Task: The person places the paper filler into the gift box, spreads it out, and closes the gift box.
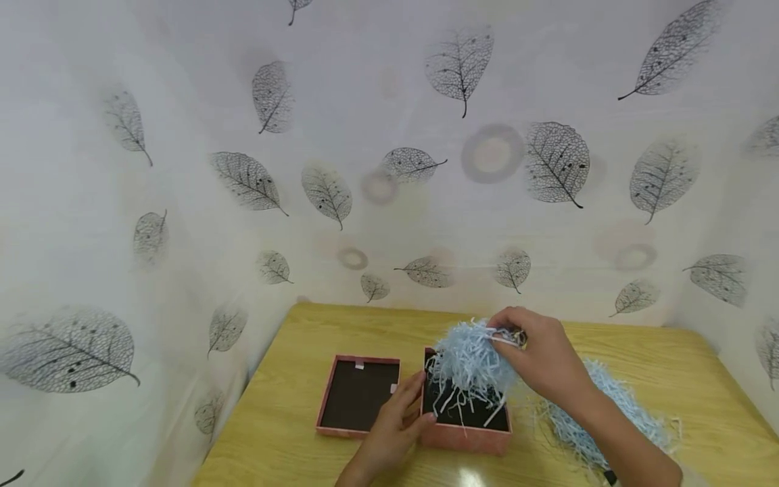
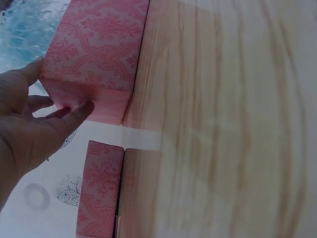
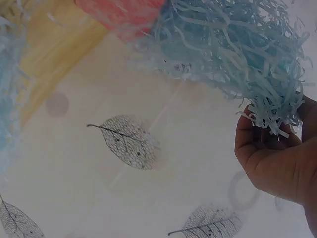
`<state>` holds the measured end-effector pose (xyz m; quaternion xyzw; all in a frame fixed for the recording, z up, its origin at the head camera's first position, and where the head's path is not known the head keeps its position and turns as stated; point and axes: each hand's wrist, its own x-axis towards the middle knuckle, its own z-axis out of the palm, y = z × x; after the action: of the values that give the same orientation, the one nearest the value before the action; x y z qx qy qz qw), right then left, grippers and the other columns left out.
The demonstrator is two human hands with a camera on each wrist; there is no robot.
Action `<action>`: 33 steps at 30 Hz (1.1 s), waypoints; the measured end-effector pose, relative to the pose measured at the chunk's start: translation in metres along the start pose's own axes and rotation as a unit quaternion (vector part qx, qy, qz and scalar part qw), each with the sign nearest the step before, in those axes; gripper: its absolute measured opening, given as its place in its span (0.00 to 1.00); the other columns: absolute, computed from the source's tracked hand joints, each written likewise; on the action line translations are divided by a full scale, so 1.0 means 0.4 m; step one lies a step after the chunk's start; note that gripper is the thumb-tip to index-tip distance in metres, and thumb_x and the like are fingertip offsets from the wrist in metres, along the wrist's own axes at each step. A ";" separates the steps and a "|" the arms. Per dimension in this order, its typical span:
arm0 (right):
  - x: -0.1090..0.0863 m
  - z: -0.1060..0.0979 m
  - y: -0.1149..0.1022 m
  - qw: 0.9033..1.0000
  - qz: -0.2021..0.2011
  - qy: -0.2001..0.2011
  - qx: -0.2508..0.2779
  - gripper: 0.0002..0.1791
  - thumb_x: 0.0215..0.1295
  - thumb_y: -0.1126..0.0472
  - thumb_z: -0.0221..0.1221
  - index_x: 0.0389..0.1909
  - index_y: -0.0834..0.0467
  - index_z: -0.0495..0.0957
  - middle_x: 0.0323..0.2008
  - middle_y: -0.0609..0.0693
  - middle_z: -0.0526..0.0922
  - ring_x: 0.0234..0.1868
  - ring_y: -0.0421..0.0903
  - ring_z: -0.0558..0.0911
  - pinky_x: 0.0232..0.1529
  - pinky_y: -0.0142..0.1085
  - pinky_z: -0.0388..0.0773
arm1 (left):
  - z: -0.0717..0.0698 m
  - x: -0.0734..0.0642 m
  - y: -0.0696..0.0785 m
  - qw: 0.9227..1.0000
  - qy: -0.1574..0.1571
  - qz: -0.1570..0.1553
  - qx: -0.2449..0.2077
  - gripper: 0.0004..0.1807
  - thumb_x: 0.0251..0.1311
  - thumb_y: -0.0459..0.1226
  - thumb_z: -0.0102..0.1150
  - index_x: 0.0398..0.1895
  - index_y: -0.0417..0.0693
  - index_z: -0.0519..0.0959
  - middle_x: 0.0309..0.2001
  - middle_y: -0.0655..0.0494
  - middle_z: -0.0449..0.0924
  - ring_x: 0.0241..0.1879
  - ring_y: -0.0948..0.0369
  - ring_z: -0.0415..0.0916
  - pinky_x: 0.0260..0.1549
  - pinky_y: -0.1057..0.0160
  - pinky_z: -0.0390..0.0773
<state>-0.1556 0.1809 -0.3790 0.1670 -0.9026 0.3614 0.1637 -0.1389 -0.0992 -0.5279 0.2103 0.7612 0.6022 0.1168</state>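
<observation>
A clump of light blue shredded paper (image 1: 468, 358) hangs from my right hand (image 1: 544, 352), which pinches its upper right part between thumb and fingers. The clump is over the open pink box (image 1: 465, 438), with loose strands dangling in front of its black inside. In the right wrist view, the fingertips of the right hand (image 3: 277, 148) are partly hidden by the shreds. My left hand (image 1: 392, 426) holds the box at its near left corner, thumb by the front rim and fingers against the left side. The left wrist view shows the patterned box (image 2: 94, 44) beside that hand (image 2: 39, 119).
Left of the box lies a shallow pink lid (image 1: 359, 396), its black inside facing up. A second heap of blue shredded paper (image 1: 608, 412) spreads on the wooden table (image 1: 268, 419) to the right, partly behind my right forearm. A leaf-patterned wall covering (image 1: 377, 230) surrounds the table.
</observation>
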 end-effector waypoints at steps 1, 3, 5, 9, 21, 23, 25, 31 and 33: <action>-0.001 0.016 0.009 1.000 0.009 -0.009 0.003 0.12 0.65 0.69 0.71 0.43 0.49 0.86 0.40 0.41 0.87 0.39 0.39 0.82 0.40 0.39 0.82 | 0.000 0.001 -0.001 1.000 -0.001 -0.001 0.000 0.39 0.79 0.40 0.58 0.86 0.50 0.54 0.84 0.41 0.49 0.75 0.35 0.62 0.66 0.49 0.75; -0.005 0.050 0.029 0.999 0.021 -0.025 0.008 0.11 0.65 0.69 0.71 0.42 0.50 0.85 0.40 0.42 0.87 0.39 0.39 0.82 0.39 0.38 0.82 | 0.000 0.002 -0.001 1.000 -0.002 -0.002 0.004 0.39 0.79 0.40 0.58 0.86 0.50 0.53 0.84 0.42 0.49 0.75 0.35 0.62 0.66 0.50 0.75; -0.009 0.084 0.050 0.999 0.029 -0.040 0.009 0.11 0.64 0.70 0.71 0.41 0.51 0.85 0.39 0.42 0.88 0.38 0.39 0.82 0.38 0.38 0.82 | 0.001 0.004 0.000 1.000 -0.003 -0.004 0.007 0.39 0.79 0.41 0.58 0.86 0.49 0.53 0.84 0.41 0.49 0.75 0.35 0.62 0.65 0.51 0.77; -0.012 0.149 0.091 0.998 0.027 -0.058 0.013 0.11 0.62 0.72 0.70 0.39 0.53 0.85 0.37 0.44 0.88 0.36 0.39 0.82 0.37 0.38 0.82 | 0.001 0.006 0.001 1.000 -0.002 -0.014 0.010 0.40 0.79 0.42 0.59 0.86 0.49 0.53 0.84 0.43 0.49 0.76 0.37 0.62 0.65 0.53 0.77; 0.003 0.322 0.123 0.993 0.030 -0.109 -0.026 0.12 0.54 0.73 0.75 0.33 0.56 0.84 0.32 0.46 0.86 0.31 0.40 0.79 0.34 0.41 0.81 | -0.003 0.002 0.012 0.999 -0.005 -0.014 0.044 0.39 0.79 0.41 0.57 0.86 0.52 0.53 0.85 0.47 0.50 0.80 0.39 0.54 0.64 0.47 0.78; 0.007 0.344 0.114 0.991 0.040 -0.123 -0.033 0.12 0.54 0.74 0.75 0.33 0.58 0.84 0.31 0.47 0.85 0.30 0.42 0.79 0.32 0.42 0.81 | -0.005 0.002 0.012 0.999 -0.004 -0.012 0.052 0.38 0.79 0.41 0.57 0.86 0.50 0.53 0.84 0.47 0.50 0.80 0.39 0.53 0.65 0.45 0.77; 0.008 0.365 0.111 0.988 0.050 -0.139 -0.033 0.11 0.54 0.75 0.74 0.33 0.59 0.84 0.28 0.47 0.83 0.28 0.43 0.79 0.29 0.41 0.79 | -0.006 0.001 0.010 0.998 -0.003 -0.011 0.062 0.39 0.79 0.43 0.57 0.86 0.49 0.53 0.84 0.47 0.51 0.80 0.39 0.52 0.66 0.43 0.75; 0.007 0.393 0.119 0.983 0.048 -0.174 -0.033 0.12 0.52 0.76 0.70 0.25 0.59 0.78 0.21 0.46 0.73 0.22 0.43 0.68 0.22 0.37 0.66 | -0.006 0.001 -0.001 0.997 -0.004 -0.004 0.077 0.39 0.80 0.45 0.57 0.86 0.46 0.53 0.84 0.45 0.51 0.80 0.38 0.52 0.67 0.40 0.72; 0.013 0.376 0.114 0.981 0.044 -0.186 -0.025 0.09 0.54 0.73 0.71 0.29 0.60 0.81 0.24 0.48 0.78 0.24 0.42 0.72 0.24 0.38 0.71 | -0.008 0.000 -0.004 0.997 -0.004 0.000 0.077 0.39 0.80 0.45 0.56 0.86 0.46 0.53 0.84 0.44 0.51 0.80 0.38 0.52 0.68 0.40 0.72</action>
<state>-0.2058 0.1046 -0.5071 0.1875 -0.9324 0.3085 -0.0187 -0.1407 -0.1021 -0.5288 0.2209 0.8049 0.5410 0.1032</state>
